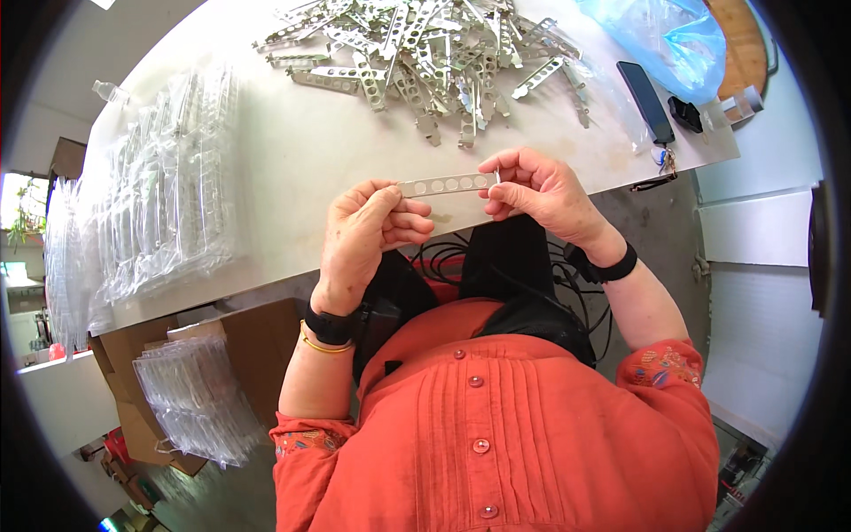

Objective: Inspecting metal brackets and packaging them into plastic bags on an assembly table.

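A flat metal slot bracket with a row of round holes is held level between my hands, over the table's front edge. My left hand pinches its left end between thumb and fingers. At the other end, where the bracket has a short bent tab, my right hand grips it with thumb and fingertips. Beyond my hands lies a loose heap of similar metal brackets, tangled and overlapping at the far side of the table.
Clear plastic sleeves cover the white table's left side. More fill a cardboard box below. A phone, keys, a small black object and a blue plastic bag lie at the right.
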The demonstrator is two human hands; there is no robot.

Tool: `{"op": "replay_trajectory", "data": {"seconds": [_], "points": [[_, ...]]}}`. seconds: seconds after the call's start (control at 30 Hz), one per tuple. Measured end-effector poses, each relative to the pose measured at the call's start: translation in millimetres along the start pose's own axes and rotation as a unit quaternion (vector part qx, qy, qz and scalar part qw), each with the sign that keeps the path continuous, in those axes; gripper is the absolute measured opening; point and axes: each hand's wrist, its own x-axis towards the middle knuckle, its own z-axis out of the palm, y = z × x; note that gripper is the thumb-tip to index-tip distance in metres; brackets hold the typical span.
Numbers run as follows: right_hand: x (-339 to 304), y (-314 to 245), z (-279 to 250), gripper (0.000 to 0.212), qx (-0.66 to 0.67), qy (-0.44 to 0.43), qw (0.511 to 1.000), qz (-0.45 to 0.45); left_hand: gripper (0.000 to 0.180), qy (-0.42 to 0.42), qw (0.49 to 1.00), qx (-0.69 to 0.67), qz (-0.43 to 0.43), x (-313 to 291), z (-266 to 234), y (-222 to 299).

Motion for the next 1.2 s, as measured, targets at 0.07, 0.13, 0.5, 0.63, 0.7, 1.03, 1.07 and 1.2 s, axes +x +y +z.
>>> {"op": "replay_trajectory", "data": {"seconds": [0.07, 0.13, 0.5, 0.63, 0.7, 1.03, 1.07, 1.2], "points": [[1.8, 3.0, -0.8, 0.025, 0.013, 0.005, 1.000, 0.001, 0.019, -0.003, 1.000, -0.010, 0.000, 1.0, 0.1, 0.0], [2.6, 5.5, -3.0, 0.024, 0.020, 0.005, 1.000, -0.002, 0.020, -0.008, 1.000, -0.014, -0.003, 2.5, 0.8, -0.7], [4.2, 10.7, -7.4, 0.022, 0.028, 0.009, 0.999, -0.023, 0.020, -0.041, 0.999, -0.017, -0.007, 9.0, -4.8, -3.7], [5.2, 10.0, -7.7, 0.023, 0.047, 0.015, 0.999, -0.010, 0.019, -0.033, 0.999, -0.014, -0.023, 8.5, -2.9, -0.1], [6.1, 11.2, -7.9, 0.023, 0.045, 0.015, 0.999, -0.008, 0.020, -0.040, 0.999, -0.020, -0.019, 9.0, -3.5, -1.1], [6.0, 10.5, -7.8, 0.024, 0.044, 0.022, 0.999, -0.005, 0.019, -0.051, 0.998, -0.027, -0.018, 10.4, -5.8, -2.7], [6.0, 10.1, -7.5, 0.024, 0.041, 0.023, 0.999, -0.007, 0.019, -0.053, 0.998, -0.028, -0.013, 10.7, -5.8, -3.1], [6.9, 9.0, -6.1, 0.023, 0.047, 0.024, 0.999, -0.004, 0.021, -0.055, 0.998, -0.019, 0.003, 8.3, -2.3, -0.8]]}}
